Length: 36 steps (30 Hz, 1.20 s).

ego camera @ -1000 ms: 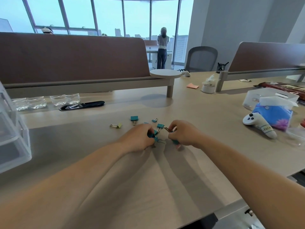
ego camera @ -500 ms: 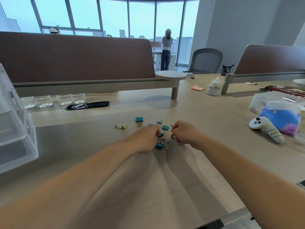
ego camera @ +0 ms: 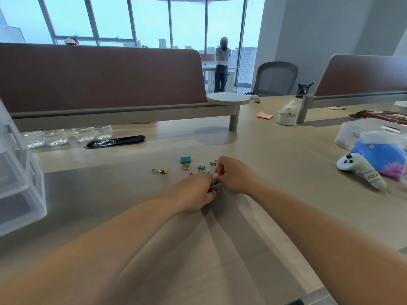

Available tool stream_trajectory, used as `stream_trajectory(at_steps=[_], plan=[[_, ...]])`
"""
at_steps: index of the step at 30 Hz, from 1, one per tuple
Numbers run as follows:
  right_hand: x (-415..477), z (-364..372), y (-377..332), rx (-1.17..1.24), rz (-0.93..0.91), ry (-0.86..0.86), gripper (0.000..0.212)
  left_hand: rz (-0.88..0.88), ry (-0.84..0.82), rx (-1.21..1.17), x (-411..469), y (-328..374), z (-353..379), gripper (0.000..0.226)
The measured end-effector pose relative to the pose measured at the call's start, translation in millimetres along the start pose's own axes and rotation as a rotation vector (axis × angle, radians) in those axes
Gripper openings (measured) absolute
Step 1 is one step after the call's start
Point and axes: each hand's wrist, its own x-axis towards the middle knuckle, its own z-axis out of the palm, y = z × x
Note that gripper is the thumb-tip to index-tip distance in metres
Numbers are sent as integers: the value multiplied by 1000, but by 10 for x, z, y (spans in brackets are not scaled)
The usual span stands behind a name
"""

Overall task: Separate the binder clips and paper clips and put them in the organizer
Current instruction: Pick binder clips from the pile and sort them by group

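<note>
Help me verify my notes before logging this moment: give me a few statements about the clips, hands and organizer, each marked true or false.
1. The yellow binder clip lies on the desk, left of the teal ones. True.
2. The clear organizer stands at the desk's right edge. False: it stands at the left edge.
3. The left hand and right hand both pinch at the tangled clips. True.
4. The large teal binder clip is held in the right hand. False: it lies free on the desk, beyond the hands.
</note>
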Motion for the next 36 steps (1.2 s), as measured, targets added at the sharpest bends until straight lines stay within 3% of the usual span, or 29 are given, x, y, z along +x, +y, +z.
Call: stream_trajectory(at_steps=[3,8,13,19,21,27,32,36], plan=[[12,51,-45,-99,-48,-37,18,-44,-8,-43,-31,-54,-36,15],[25,103,-76,-181,-124,-66,34,-109,-49,-97,-88,-217,-100,19],[23,109,-41,-173,-149,-59,39,-110,21,-143,-77,-404,-78,11],[-52,125,39,-167,-200,-28,37,-123,127,-177,46,-449,-69,36],[-69,101,75,-179,-192,-10,27,-114,138,-146,139,-473,-90,41],[-84,18,126,-175,-131,-4,14,-73,99,-81,382,-496,-98,28],[-148,-5,138,-157,-107,-37,16,-51,19,-31,461,-434,-76,42],[-219,-47,120,-127,-76,-53,17,-70,5,-8,429,-370,-58,35]])
